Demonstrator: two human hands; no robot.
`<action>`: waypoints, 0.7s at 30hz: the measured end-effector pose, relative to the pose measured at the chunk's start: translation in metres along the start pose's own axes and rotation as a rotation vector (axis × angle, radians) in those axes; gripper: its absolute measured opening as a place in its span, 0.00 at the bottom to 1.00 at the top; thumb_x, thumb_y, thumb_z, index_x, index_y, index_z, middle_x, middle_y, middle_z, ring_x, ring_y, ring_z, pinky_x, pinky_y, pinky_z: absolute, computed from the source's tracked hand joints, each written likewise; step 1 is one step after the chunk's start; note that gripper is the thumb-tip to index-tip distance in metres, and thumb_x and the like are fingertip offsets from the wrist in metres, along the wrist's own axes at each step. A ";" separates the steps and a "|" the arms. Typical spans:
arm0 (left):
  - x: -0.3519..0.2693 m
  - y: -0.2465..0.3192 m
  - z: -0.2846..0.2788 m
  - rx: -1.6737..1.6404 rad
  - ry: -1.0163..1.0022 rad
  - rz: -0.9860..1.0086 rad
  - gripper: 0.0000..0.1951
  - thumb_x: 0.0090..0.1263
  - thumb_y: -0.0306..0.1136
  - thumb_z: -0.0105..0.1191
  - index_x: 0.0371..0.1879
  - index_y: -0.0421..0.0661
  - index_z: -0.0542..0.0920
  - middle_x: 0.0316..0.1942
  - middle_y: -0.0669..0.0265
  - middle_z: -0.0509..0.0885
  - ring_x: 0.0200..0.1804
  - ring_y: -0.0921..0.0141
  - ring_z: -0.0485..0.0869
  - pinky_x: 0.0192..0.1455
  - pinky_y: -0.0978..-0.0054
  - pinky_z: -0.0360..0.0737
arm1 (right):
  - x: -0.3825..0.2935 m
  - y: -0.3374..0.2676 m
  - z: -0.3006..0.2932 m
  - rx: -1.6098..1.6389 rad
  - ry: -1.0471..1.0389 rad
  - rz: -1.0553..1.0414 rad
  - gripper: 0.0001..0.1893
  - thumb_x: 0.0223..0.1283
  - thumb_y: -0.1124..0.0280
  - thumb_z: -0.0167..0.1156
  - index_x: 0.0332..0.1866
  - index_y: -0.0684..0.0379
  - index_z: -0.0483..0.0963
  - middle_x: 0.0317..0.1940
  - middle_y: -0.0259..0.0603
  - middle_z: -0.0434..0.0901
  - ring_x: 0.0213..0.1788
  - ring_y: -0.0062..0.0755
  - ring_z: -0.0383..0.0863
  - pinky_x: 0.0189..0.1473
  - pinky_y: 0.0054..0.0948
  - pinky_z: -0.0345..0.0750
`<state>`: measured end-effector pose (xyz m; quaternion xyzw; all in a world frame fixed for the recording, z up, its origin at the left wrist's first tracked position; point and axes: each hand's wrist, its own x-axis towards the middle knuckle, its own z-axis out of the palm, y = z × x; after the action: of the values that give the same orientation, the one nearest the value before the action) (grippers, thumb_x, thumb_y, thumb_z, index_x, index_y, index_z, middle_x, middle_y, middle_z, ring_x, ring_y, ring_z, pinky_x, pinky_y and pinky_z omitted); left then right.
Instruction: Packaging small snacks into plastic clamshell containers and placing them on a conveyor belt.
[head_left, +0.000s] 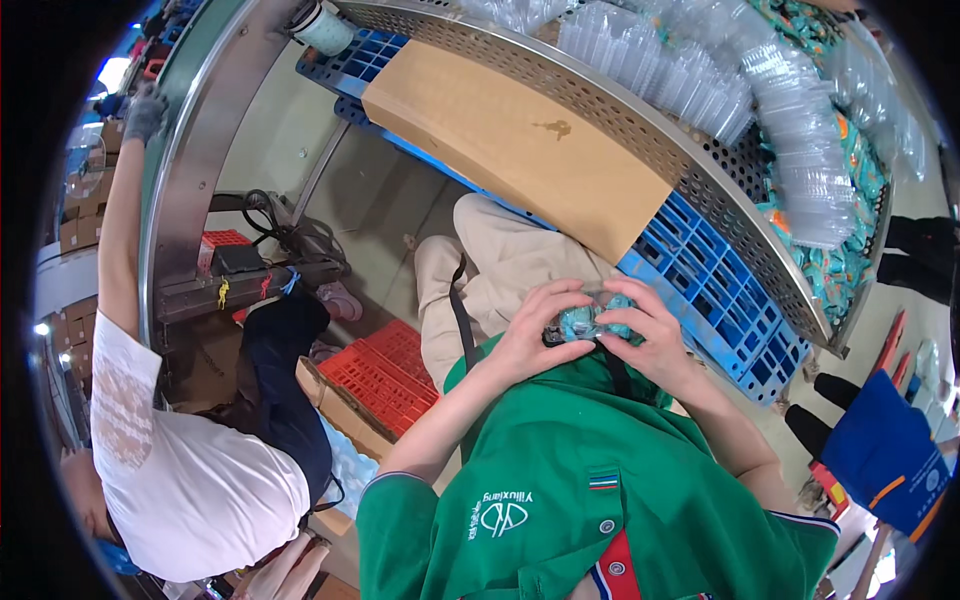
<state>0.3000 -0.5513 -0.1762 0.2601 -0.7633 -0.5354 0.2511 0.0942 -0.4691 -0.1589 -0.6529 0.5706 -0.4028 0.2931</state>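
Close to my lap, my left hand (534, 330) and my right hand (654, 331) grip a small clear plastic container (594, 297) from both sides. Teal wrapped pieces (577, 322) show through its clear wall, between my fingers. My fingertips hide parts of the container, so I cannot tell whether its lid is fastened. Just beyond my hands, a brown cardboard box (517, 135) lies on a blue plastic pallet (712, 277).
A perforated metal tray (720, 169) holds stacks of clear plastic containers (802, 150) and many teal packets (832, 277). At left, a co-worker (202, 487) reaches a gloved hand (146, 112) onto a green conveyor belt (184, 60). Red plastic crates (379, 375) sit low beside me.
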 end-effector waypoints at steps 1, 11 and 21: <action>0.001 0.000 0.000 0.005 0.000 0.003 0.28 0.55 0.36 0.70 0.56 0.47 0.76 0.61 0.55 0.73 0.63 0.54 0.72 0.65 0.59 0.68 | 0.000 0.001 0.001 0.007 0.014 -0.007 0.15 0.43 0.77 0.73 0.39 0.56 0.80 0.56 0.44 0.75 0.59 0.48 0.75 0.58 0.39 0.75; -0.016 -0.012 -0.005 0.098 0.274 0.025 0.26 0.51 0.31 0.72 0.52 0.45 0.82 0.58 0.56 0.78 0.58 0.60 0.79 0.58 0.65 0.78 | -0.004 0.019 -0.007 0.226 0.033 0.180 0.11 0.47 0.79 0.70 0.38 0.59 0.82 0.53 0.42 0.78 0.56 0.40 0.78 0.53 0.32 0.76; -0.006 -0.022 0.013 0.295 0.177 0.164 0.15 0.53 0.24 0.67 0.41 0.42 0.81 0.38 0.60 0.81 0.40 0.60 0.82 0.41 0.68 0.80 | -0.025 0.057 -0.017 0.499 0.018 0.283 0.13 0.46 0.86 0.66 0.39 0.62 0.80 0.60 0.49 0.74 0.59 0.36 0.75 0.55 0.29 0.72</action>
<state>0.2982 -0.5448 -0.2019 0.2772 -0.8269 -0.3706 0.3194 0.0498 -0.4528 -0.2030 -0.4707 0.5418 -0.4918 0.4929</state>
